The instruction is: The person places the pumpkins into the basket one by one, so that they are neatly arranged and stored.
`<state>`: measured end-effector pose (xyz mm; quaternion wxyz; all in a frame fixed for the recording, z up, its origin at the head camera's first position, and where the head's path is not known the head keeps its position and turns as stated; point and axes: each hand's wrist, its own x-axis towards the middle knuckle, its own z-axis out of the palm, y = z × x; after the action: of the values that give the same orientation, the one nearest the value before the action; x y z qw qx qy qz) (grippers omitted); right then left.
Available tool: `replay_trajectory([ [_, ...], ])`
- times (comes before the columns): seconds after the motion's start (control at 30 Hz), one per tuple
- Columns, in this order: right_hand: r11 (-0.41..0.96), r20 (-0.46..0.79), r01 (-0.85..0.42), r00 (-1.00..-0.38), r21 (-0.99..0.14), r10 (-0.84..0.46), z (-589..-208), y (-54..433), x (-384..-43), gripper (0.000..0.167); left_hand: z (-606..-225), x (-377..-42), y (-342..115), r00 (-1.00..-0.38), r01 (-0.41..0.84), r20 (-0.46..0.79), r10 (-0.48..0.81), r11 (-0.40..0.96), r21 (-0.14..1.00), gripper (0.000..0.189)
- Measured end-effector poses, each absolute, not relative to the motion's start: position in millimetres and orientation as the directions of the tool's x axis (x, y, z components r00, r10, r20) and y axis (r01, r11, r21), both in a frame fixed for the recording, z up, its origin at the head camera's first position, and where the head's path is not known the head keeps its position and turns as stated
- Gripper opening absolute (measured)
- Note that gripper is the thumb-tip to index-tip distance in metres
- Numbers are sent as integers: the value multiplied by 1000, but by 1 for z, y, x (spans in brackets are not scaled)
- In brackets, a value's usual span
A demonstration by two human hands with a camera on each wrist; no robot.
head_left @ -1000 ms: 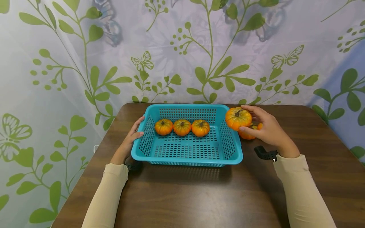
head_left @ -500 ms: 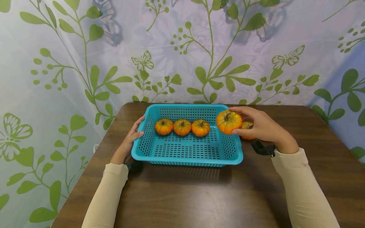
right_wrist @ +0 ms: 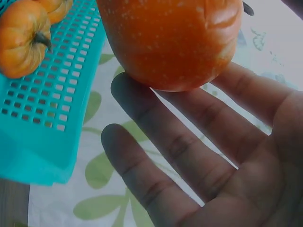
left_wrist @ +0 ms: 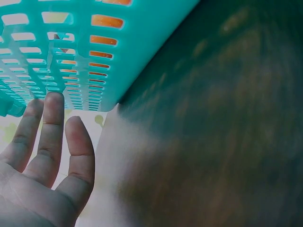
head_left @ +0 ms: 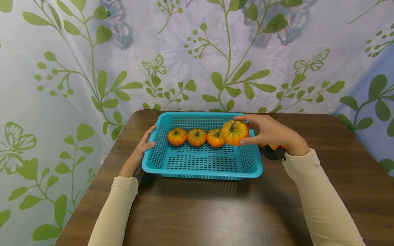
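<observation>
My right hand [head_left: 266, 130] holds a small orange pumpkin [head_left: 235, 132] between thumb and fingers, above the right part of a teal plastic basket [head_left: 201, 172]. From the right wrist view, the pumpkin's smooth orange underside [right_wrist: 173, 42] shows above the fingers. In the basket, a row of three more pumpkins [head_left: 196, 137] lies toward the back; the held one partly covers the rightmost. My left hand [head_left: 138, 152] touches the basket's left side. Its fingers [left_wrist: 53, 123] lie nearly straight by the perforated wall [left_wrist: 71, 52] in the left wrist view.
More orange pumpkin surface [head_left: 274, 147] shows on the table right of the basket, mostly hidden by my right hand and the black wrist camera [head_left: 274, 154]. A brown wooden table [head_left: 197, 212] lies under everything. Behind it hangs a leaf-patterned cloth [head_left: 184, 51].
The right hand has carried its pumpkin left, from beside the basket's right rim to over the inside. The left hand and the basket have stayed put.
</observation>
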<state>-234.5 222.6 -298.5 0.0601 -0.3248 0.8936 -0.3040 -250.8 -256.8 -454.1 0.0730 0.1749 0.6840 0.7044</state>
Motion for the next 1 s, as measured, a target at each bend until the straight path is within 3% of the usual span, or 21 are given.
replay_trajectory([
  [1.0, 416, -40, -454, -637, -788, -770, -330, 171, -285, 74, -453, -251, -255, -933, 130, 144, 330, -64, 989, 78],
])
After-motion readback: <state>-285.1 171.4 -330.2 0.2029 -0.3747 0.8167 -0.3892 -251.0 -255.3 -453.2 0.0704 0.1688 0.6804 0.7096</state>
